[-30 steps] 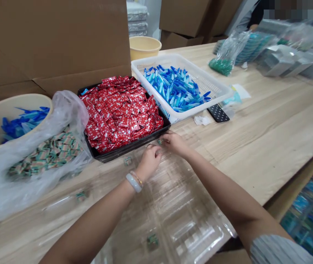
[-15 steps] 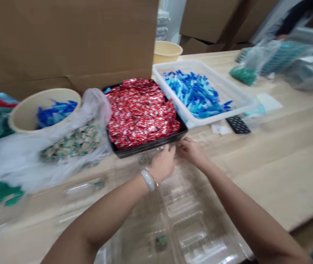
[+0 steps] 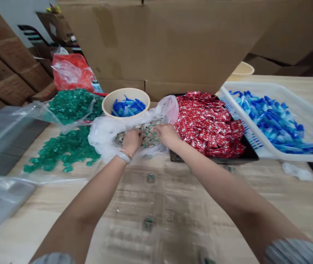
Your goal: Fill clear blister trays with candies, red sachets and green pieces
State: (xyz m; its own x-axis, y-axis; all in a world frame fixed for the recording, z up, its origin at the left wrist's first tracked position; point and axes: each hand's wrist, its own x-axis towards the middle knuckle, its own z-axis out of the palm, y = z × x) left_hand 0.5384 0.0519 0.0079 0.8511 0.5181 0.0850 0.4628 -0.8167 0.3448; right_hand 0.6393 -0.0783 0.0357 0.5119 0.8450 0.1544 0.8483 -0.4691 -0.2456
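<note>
A white plastic bag point(image 3: 104, 134) lies spread on the table, with small green-and-beige pieces point(image 3: 149, 137) heaped in it. My left hand point(image 3: 132, 141), with a bangle at its wrist, reaches into the heap, its fingers curled down and pressed together. From the right, my right hand point(image 3: 166, 134) touches the same heap, fingertips closed together. Whatever is between the fingers of either hand is too small to make out. Nearer me, blurred clear plastic trays point(image 3: 129, 205) lie flat. Single small pieces point(image 3: 148, 223) like those in the bag sit on them.
Red printed sachets point(image 3: 208, 124) fill a black tray right of the bag. Beyond it, a white basket point(image 3: 277, 156) holds blue pieces. A cream bowl point(image 3: 126, 114) of blue pieces stands behind the bag. Green translucent pieces point(image 3: 63, 148) spread leftward. A large cardboard box point(image 3: 173, 44) rises behind.
The view has swung left. Both my hands have moved from the trays in front of the red sachets to the heap of small pieces in the bag.
</note>
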